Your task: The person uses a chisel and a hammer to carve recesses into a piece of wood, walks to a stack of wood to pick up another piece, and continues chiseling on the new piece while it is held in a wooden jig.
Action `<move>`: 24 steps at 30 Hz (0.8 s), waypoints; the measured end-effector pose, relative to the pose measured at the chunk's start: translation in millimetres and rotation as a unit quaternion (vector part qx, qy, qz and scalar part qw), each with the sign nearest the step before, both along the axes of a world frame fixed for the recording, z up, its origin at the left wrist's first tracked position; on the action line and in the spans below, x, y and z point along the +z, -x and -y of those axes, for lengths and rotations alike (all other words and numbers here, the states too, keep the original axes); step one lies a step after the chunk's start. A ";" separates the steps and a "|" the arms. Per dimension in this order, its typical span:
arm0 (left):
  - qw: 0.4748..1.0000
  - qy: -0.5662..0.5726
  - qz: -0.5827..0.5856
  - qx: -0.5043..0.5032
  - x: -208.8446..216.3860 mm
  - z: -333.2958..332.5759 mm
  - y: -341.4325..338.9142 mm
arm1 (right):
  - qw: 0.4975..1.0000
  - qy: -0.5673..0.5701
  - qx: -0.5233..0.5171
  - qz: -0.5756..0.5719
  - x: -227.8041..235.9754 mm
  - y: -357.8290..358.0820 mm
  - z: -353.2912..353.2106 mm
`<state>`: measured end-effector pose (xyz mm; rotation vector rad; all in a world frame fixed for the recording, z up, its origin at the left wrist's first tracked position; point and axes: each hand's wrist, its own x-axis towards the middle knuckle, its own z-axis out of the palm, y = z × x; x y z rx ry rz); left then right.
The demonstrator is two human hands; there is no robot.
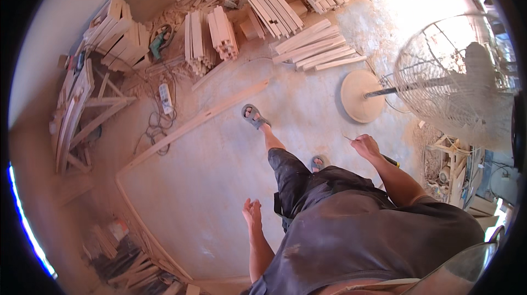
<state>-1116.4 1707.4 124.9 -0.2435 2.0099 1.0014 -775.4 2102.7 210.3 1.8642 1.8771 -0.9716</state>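
My left hand (252, 214) hangs over the floor to the left of my body. Its fingers are loosely bent and apart, with nothing in them. On the other side, my right hand (364, 146) is closed around a thin, pointed tool (347, 138) whose tip sticks out ahead of the fingers. A black and yellow handle-like piece (391, 161) shows behind the right forearm, in line with that tip. It looks like part of the same tool, but the forearm hides the join, and I cannot tell its exact kind.
A large fan (444, 75) on a round base (359, 96) stands at the right. Stacks of cut wood (274, 12) line the far side. A long board (203, 116) lies across the floor, near a power strip (165, 98), loose cord and a green power tool (159, 42).
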 end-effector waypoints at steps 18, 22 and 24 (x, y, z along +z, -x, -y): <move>0.968 -0.096 0.159 -0.167 -235.2 -661.1 296.6 | 0.956 0.095 -0.266 0.077 -113.0 191.0 -145.4; 0.958 -0.139 0.165 -0.186 -324.8 -756.4 288.3 | 0.927 0.106 -0.349 0.085 -176.5 193.4 -179.3; 0.962 -0.135 0.133 -0.197 -382.1 -801.2 280.2 | 0.907 0.117 -0.397 0.076 -204.1 193.3 -196.5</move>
